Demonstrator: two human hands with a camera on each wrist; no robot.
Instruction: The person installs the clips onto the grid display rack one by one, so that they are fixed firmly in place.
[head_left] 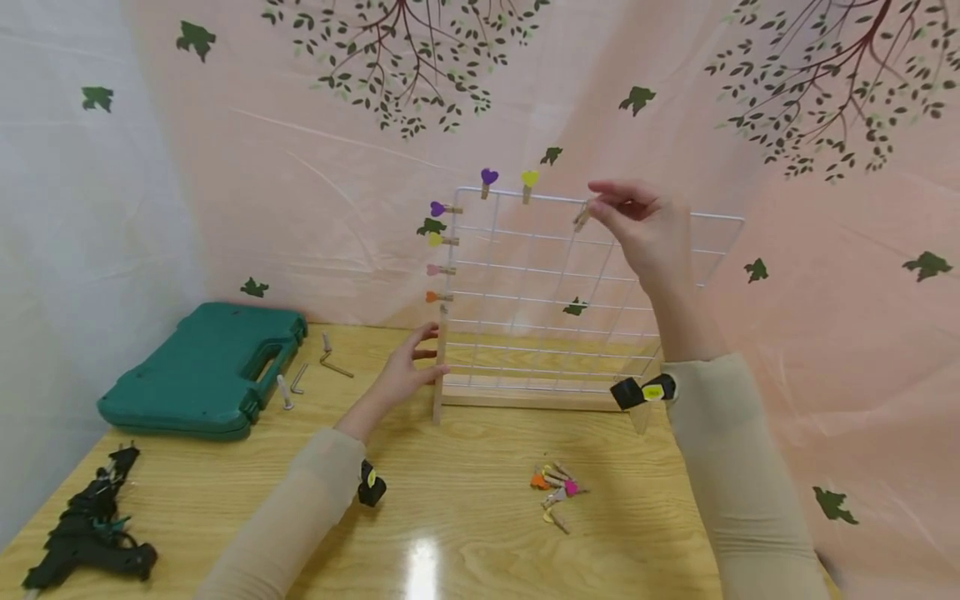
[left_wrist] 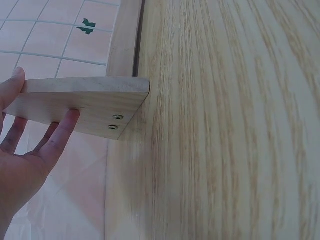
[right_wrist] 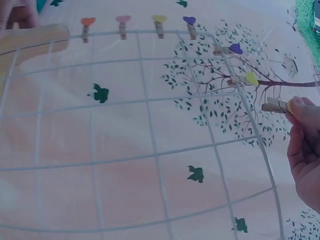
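Observation:
A white wire grid panel (head_left: 555, 271) stands upright in a wooden stand (head_left: 525, 398). My right hand (head_left: 637, 221) pinches a small wooden clothespin (right_wrist: 276, 105) between thumb and fingers, near the panel's top edge. A bit of yellow shows at the pinched end; the fingers hide the rest. My left hand (head_left: 401, 375) holds the stand's left side board (left_wrist: 80, 100), thumb over its front edge and fingertips on its outer face. Heart clothespins are clipped along the panel: a purple one (head_left: 489, 177) and a yellow one (head_left: 529, 180) on top, several down the left edge.
A small pile of heart clothespins (head_left: 555, 483) lies on the table (head_left: 450, 467) before the stand. A green case (head_left: 198, 367) is at the left, with loose bolts and hex keys (head_left: 336, 367) beside it. A black glue-gun-like tool (head_left: 90, 533) lies at the front left.

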